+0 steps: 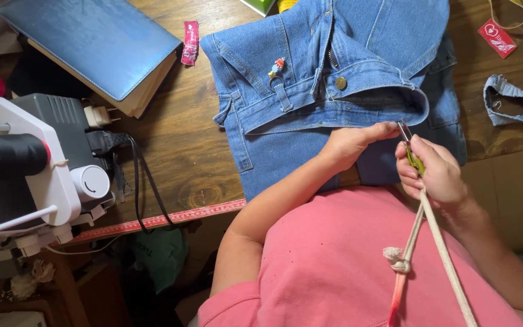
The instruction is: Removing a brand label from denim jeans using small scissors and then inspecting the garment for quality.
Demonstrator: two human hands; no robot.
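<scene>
Head view: hands [394, 158] pinch snips [410, 151] over jeans [310, 103].

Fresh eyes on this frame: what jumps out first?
The blue jeans spread on the wooden table, with the left hand on the waistband and the right hand holding small snips on a cord. At far left stands a white sewing machine, behind it a blue book.

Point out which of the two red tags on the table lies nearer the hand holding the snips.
The heart-marked red tag at the table's top right, on the right hand's side. The other, a pink-red strip, lies far left beside the blue book.
</scene>
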